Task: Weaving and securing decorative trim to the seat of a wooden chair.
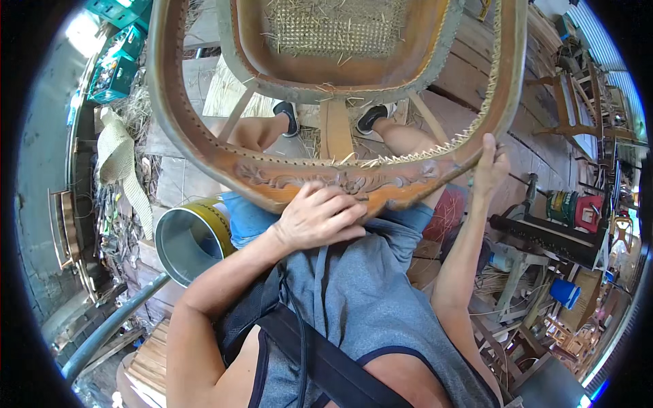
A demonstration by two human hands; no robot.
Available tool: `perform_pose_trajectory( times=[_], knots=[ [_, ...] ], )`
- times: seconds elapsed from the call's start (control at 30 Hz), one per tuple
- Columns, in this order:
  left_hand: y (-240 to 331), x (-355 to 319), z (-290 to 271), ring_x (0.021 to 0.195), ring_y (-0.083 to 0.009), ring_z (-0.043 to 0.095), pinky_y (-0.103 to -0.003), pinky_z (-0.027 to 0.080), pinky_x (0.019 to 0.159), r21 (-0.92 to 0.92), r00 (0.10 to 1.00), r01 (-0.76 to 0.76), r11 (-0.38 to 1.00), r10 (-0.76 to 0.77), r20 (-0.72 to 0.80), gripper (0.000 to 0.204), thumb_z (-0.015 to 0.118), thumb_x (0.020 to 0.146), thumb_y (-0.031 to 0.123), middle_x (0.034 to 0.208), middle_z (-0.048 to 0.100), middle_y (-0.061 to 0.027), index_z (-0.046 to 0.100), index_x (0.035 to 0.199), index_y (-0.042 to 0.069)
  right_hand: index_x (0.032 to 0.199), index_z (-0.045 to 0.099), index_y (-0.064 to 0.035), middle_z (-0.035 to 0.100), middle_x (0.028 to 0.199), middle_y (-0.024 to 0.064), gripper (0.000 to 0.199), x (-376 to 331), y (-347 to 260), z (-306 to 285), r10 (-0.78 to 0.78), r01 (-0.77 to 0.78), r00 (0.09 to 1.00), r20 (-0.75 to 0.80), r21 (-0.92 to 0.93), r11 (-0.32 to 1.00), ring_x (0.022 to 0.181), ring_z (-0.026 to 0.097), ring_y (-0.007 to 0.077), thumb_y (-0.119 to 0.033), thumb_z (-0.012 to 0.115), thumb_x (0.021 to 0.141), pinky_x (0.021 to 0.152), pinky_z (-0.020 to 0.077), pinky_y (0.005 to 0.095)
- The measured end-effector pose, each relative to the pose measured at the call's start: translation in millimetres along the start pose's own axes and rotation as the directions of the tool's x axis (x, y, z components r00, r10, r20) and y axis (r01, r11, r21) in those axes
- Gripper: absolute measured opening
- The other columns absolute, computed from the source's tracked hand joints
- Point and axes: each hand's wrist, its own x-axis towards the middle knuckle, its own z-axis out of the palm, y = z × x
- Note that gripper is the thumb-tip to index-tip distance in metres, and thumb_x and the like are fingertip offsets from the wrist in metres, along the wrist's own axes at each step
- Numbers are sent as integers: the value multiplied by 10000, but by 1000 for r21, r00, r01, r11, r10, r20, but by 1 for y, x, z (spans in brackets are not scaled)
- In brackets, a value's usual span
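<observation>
Green crates (117,64) upper left

Bright daylight filled the scene, strongest at the upper left and along the right rim, where patches burned out to white glare. The chair frame (340,178) and the left hand (320,217) upon it were evenly lit and sharp, with only soft shadows beneath. Straight edges bowed hard toward the black circular border, and the outermost details smeared slightly.

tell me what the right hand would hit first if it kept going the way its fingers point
The right hand already touches the chair frame; its fingers point up along that rail, so it would likely slide along the wood, though depth is unclear.
</observation>
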Motion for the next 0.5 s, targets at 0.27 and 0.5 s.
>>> perform_pose_trajectory(
  times=[0.27,0.5],
  knots=[
    [-61,37,32,968,-339,563,-451,446,835,-25,876,330,944,-296,381,199,665,779,175,955,598,-145,608,920,47,913,580,-8,516,569,21,261,4,-26,2,326,-298,915,236,-146,943,431,483,100,-268,607,917,375,368,267],
    [-122,55,53,995,-379,619,-434,487,889,-278,772,599,751,-447,452,423,662,814,269,1080,642,-235,613,1124,-13,1223,530,-47,581,743,47,324,-1,-60,-17,305,-423,900,311,456,783,534,529,105,-181,558,930,394,383,250]
  ],
)
